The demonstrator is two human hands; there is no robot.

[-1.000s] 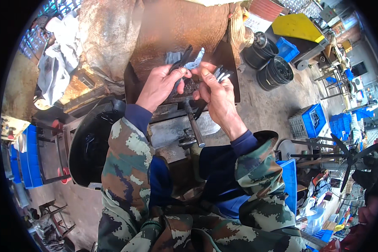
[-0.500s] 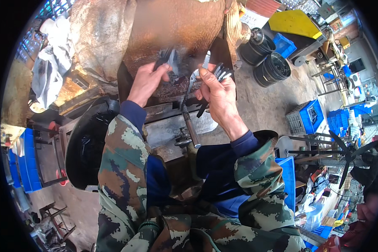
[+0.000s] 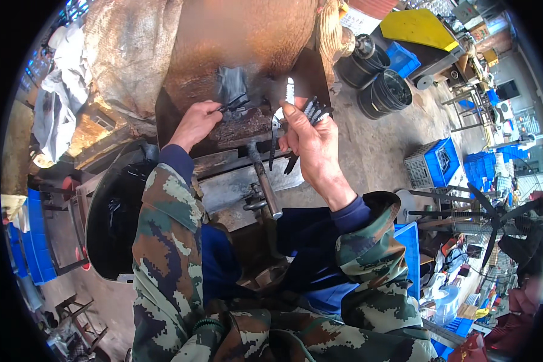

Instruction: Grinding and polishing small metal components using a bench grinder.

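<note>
My right hand [image 3: 317, 145] is closed round several dark metal pieces [image 3: 312, 111] with bright toothed ends. One of them, a curved piece with a shiny serrated tip [image 3: 290, 90], stands out past my thumb and its dark tail hangs below. My left hand [image 3: 194, 125] reaches into the dark metal trough [image 3: 168, 114], fingers pinched at the end of a dark metal piece [image 3: 234, 107]. That piece lies among similar ones beside a greyish patch; its exact shape is unclear. A round metal bar [image 3: 265, 184] juts toward me below and between my hands.
A large rounded brown surface [image 3: 241, 36] rises behind the trough. To the left stands a black tub [image 3: 105, 223] with dark pieces inside. Black buckets [image 3: 385, 96], a blue-and-grey crate [image 3: 431, 164] and a fan [image 3: 495, 220] are on the right. Sacking [image 3: 130, 48] hangs at the far left.
My left hand has moved down and left; the dark pieces it held upright now lie in the trough by its fingertips. My right hand keeps its bunch, nearly in place.
</note>
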